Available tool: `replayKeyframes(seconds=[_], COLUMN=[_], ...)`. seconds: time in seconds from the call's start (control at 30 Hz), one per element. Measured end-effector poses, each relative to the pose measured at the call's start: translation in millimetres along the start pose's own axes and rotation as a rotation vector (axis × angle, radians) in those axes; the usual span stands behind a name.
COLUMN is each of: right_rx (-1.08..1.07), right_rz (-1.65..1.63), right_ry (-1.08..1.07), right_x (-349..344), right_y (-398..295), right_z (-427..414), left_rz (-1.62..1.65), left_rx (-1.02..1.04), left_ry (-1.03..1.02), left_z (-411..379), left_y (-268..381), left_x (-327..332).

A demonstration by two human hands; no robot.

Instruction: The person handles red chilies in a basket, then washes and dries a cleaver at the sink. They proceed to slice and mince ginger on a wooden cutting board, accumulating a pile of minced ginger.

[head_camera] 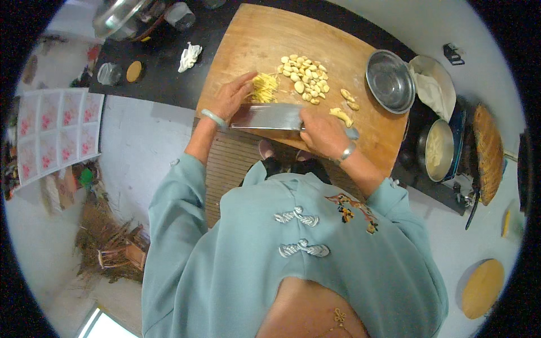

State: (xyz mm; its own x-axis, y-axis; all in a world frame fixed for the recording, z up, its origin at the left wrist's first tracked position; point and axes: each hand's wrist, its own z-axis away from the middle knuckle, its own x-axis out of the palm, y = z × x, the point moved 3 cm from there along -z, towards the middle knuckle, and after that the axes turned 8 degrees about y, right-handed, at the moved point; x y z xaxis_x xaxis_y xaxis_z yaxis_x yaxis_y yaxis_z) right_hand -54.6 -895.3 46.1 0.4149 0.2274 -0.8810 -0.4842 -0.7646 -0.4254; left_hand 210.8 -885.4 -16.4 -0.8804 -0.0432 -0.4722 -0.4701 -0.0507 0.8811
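My right hand (323,132) grips a Chinese cleaver (268,117), its broad blade reaching left across the near edge of a wooden cutting board (253,34). My left hand (232,96) rests at the left side of a heap of fine yellow shreds (265,89), apparently ginger, with its fingers spread and touching the heap. The blade lies just on the near side of these shreds, close to the left palm. Peeled garlic cloves (299,87) lie loosely grouped beyond the blade. To their right are a knobby ginger piece (341,117) and smaller pieces (350,99).
A metal bowl (391,82) sits at the board's right edge. Beyond it are a cloth-draped basin (435,91) and a pan holding pale food (435,148). A crumpled white tissue (190,57), a glass jar (110,74) and a round lid (134,72) occupy the dark counter at left.
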Motion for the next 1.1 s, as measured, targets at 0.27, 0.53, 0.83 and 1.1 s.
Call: replayKeyframes(seconds=[0.27,0.53,0.83,1.1], right_rx=[0.605,0.777,0.8,0.798], right_rz=[-0.354,-0.525,-0.566,-0.513], right_ry=[0.022,0.112,0.043,0.025], right_x=[-8.5,2.7,-4.1,9.2], right_y=[29.3,52.6,61.9,62.3], right_z=[68.1,119.6,120.1,100.8], left_rz=[-0.341,-0.479,-0.479,-0.506], left_rx=[0.319,0.335,0.341,0.487], left_ry=[0.067,-0.006,-0.005,0.07], left_z=[-54.6,-60.4,-33.0,-21.7], left_y=[-25.3,-10.1,-6.2,10.3], left_x=[30.0,50.4,41.3,48.1])
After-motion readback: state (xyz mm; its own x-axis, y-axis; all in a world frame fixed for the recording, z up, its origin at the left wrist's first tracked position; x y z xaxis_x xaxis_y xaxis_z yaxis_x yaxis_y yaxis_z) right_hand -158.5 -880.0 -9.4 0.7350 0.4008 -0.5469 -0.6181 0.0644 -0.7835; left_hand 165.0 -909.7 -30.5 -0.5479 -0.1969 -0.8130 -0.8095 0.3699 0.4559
